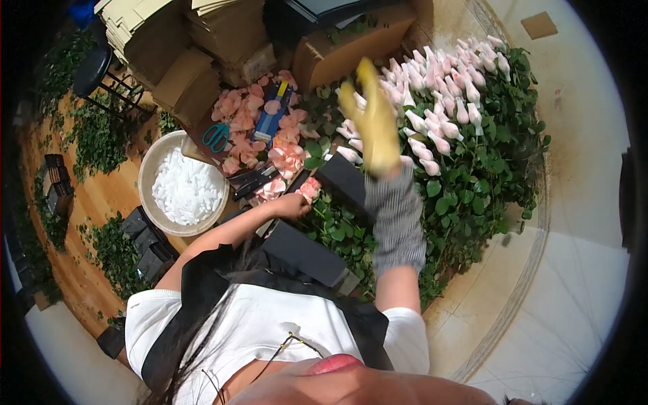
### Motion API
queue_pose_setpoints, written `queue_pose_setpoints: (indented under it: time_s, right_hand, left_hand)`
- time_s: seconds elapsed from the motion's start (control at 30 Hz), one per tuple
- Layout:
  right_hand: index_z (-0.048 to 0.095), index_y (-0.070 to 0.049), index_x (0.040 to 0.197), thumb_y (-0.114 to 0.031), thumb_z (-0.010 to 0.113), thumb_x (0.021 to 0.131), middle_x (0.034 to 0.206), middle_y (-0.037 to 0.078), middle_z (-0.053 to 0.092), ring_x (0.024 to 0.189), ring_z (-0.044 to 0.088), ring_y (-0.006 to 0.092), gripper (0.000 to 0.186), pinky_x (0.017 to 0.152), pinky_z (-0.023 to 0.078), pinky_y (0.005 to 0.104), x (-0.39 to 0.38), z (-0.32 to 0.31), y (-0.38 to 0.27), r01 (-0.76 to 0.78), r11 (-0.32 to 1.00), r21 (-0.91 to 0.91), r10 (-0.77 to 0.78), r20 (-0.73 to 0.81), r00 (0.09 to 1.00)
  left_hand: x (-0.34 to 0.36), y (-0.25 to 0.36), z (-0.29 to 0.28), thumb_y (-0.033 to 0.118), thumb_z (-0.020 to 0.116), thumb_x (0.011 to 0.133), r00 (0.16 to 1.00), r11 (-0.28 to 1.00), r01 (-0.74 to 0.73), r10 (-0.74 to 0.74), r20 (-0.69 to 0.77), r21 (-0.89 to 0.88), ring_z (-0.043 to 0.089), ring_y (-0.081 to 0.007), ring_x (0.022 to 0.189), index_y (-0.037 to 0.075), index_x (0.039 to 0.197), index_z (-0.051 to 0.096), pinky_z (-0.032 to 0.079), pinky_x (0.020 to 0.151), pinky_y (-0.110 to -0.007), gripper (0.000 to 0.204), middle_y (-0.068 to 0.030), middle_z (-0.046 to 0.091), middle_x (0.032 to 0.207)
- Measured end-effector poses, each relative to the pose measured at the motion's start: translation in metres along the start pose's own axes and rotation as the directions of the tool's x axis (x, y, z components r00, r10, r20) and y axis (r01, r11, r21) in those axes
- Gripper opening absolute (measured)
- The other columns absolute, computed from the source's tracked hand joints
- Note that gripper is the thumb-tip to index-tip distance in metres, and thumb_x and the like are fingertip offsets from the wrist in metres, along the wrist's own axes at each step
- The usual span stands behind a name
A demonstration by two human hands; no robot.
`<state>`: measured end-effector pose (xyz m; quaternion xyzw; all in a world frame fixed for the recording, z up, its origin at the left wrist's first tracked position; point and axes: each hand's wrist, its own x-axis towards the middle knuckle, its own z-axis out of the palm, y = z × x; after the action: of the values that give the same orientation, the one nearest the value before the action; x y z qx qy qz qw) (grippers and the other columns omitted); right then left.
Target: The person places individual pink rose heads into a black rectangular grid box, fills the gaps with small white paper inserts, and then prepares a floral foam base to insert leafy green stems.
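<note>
My left hand (291,206) is bare and closed around a pink rose (309,190), just below its bloom; its fingers are partly hidden. Under the bloom, green leaves (331,229) hang beside a dark grey box (304,253). My right hand (371,118), in a yellow glove under a striped grey sleeve, reaches away from me. Its fingers are spread and nothing shows in them. Beside that glove lies a big bunch of roses (442,101), their pale pink heads wrapped in white sleeves.
At the left stands a round tub (146,177) of white sleeves. Pink petals (229,104) surround teal scissors (216,137) and a blue box (275,111). Cardboard stacks (233,34) rise behind. A black stool (93,71) and leaf heaps (101,138) are on the wooden floor (81,192).
</note>
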<state>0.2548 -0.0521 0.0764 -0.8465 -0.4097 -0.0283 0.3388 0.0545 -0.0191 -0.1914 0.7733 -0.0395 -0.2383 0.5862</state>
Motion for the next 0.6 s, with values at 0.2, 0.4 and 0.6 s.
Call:
queue_pose_setpoints:
  time_s: [0.2,0.4,0.6]
  right_hand:
    - [0.028,0.002,0.146,-0.040,0.075,0.084,0.142,0.023,0.045,0.128,0.049,0.0384,0.088,0.108,0.044,0.0458,0.220,0.065,-0.032,-0.029,0.999,-0.020,0.022,-0.306,0.952]
    - [0.052,-0.012,0.141,-0.037,0.058,0.089,0.132,0.020,0.060,0.120,0.059,0.0330,0.058,0.100,0.046,0.0427,0.226,-0.022,0.141,0.079,0.766,-0.638,0.131,0.276,0.952]
    - [0.068,0.005,0.113,-0.028,0.065,0.095,0.101,0.009,0.069,0.097,0.060,0.0156,0.038,0.087,0.047,0.0296,0.042,-0.127,0.035,-0.437,0.872,0.220,0.477,-0.188,0.858]
  left_hand:
    - [-0.017,-0.010,-0.003,0.028,0.054,0.090,0.997,0.999,0.022,-0.020,-0.074,0.026,0.066,-0.0414,0.077,-0.002,0.088,0.068,0.051,0.074,-0.048,0.033,-0.0242,0.068,0.082]
    - [0.001,0.018,0.003,0.030,0.057,0.090,0.997,0.989,-0.062,0.068,-0.040,0.132,0.067,-0.0419,0.083,-0.002,0.087,0.070,0.052,0.079,-0.048,0.035,-0.0252,0.069,0.086]
    - [-0.011,0.002,-0.010,0.034,0.058,0.092,0.999,0.999,-0.040,0.040,-0.002,0.026,0.071,-0.0353,0.082,0.000,0.100,0.070,0.054,0.077,-0.046,0.037,-0.0195,0.072,0.089]
